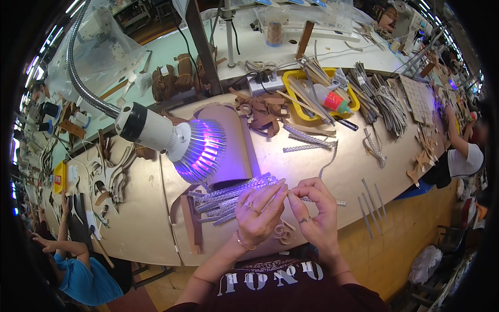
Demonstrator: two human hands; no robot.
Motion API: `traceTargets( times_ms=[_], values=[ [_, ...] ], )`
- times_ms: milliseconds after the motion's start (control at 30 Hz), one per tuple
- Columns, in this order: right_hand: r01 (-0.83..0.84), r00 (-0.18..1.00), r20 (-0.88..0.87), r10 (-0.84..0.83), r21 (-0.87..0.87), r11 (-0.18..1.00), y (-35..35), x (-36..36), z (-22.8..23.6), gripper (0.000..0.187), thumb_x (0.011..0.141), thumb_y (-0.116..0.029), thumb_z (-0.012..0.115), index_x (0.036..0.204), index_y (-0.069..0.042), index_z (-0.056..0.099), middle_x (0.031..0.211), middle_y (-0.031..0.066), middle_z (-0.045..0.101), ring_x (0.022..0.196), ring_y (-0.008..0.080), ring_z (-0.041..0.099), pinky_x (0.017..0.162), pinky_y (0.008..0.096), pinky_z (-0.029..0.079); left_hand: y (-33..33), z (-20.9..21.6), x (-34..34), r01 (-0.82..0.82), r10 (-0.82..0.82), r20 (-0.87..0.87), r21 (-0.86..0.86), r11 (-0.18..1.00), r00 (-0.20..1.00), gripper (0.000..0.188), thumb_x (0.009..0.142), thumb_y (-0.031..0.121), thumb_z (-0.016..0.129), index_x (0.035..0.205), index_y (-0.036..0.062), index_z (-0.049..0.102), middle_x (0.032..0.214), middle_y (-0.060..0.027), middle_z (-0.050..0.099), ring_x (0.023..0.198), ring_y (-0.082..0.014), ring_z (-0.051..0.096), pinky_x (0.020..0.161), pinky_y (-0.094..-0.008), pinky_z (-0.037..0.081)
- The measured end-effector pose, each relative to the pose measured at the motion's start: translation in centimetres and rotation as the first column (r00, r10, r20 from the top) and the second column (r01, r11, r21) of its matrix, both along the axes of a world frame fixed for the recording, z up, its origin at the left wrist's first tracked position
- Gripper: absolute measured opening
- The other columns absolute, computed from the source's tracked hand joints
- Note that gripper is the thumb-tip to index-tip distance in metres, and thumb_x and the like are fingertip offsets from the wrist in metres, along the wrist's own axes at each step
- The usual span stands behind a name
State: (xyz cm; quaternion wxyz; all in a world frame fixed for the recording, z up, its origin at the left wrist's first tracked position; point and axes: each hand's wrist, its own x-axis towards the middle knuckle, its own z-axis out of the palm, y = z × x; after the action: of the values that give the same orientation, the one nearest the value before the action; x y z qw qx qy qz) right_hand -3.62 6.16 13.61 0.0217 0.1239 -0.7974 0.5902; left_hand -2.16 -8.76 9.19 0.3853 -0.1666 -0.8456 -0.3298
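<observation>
My left hand [260, 210] and my right hand [315, 210] meet at the fingertips over the near edge of the table. Both are closed in a pinch, and what they hold between them is too small to make out. A grey braided strap [340, 203] shows from behind my right hand. Beside my left hand, under the lamp, lies a bunch of grey braided straps [221, 200]. More braided straps [306, 140] lie beyond my hands, with a thin cord running from them toward my right hand. Small pale rings [283, 234] of strip sit between my wrists.
A lit lamp [200, 151] on a bendable arm hangs left of my hands, near a curved brown board [226, 140]. Farther off stand a yellow tray [314, 115] of strips and a bottle, and brown strap scraps [265, 112]. Thin grey strips [371, 208] lie at right. Co-workers sit either side.
</observation>
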Motion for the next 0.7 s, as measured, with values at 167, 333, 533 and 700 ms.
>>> traceTargets(
  times_ms=[167, 333, 533, 700],
  values=[
    [-0.021, 1.000, 0.002, 0.021, 0.026, 0.999, 0.1, -0.2, -0.2, 0.010, 0.088, -0.013, 0.069, 0.093, -0.004, 0.068, 0.095, 0.0073, 0.059, 0.090, 0.0246, 0.054, 0.083, 0.0361, 0.042, 0.2, -0.4, 0.0, 0.011, -0.011, 0.003, 0.038, 0.999, 1.000, 0.042, 0.069, -0.004, 0.072, 0.111, 0.0024, 0.071, 0.111, -0.0089, 0.070, 0.088, -0.0198, 0.068, 0.076, -0.0315, 0.048],
    [-0.042, 0.998, -0.043, 0.046, 0.073, 0.996, 0.4, -0.4, -0.4, 0.012, 0.087, -0.013, 0.067, 0.096, -0.005, 0.066, 0.098, 0.0088, 0.059, 0.093, 0.0272, 0.054, 0.087, 0.0373, 0.040, 0.9, -0.4, 0.0, 0.061, -0.078, 0.071, 0.222, 0.973, 0.994, 0.039, 0.073, -0.005, 0.070, 0.111, 0.0025, 0.071, 0.110, -0.0113, 0.070, 0.082, -0.0224, 0.069, 0.071, -0.0323, 0.051],
    [-0.071, 0.989, -0.118, 0.087, 0.137, 0.988, 0.5, -0.4, -0.5, 0.012, 0.087, -0.011, 0.065, 0.096, -0.003, 0.064, 0.100, 0.0111, 0.058, 0.094, 0.0261, 0.055, 0.086, 0.0356, 0.042, 0.6, 0.6, 0.7, 0.089, -0.330, 0.302, 0.602, 0.793, 0.895, 0.025, 0.082, -0.003, 0.067, 0.106, -0.0008, 0.072, 0.104, -0.0139, 0.071, 0.089, -0.0209, 0.069, 0.081, -0.0312, 0.054],
    [-0.165, 0.986, -0.026, 0.165, 0.017, 0.986, 0.6, -0.3, -0.4, 0.014, 0.086, -0.010, 0.067, 0.097, -0.003, 0.063, 0.102, 0.0123, 0.058, 0.094, 0.0274, 0.056, 0.086, 0.0362, 0.045, -0.2, 0.5, 0.5, 0.025, -0.512, 0.333, 0.820, 0.572, 0.792, 0.016, 0.093, 0.001, 0.059, 0.104, -0.0031, 0.071, 0.099, -0.0131, 0.071, 0.093, -0.0160, 0.066, 0.083, -0.0291, 0.052]
  ],
)
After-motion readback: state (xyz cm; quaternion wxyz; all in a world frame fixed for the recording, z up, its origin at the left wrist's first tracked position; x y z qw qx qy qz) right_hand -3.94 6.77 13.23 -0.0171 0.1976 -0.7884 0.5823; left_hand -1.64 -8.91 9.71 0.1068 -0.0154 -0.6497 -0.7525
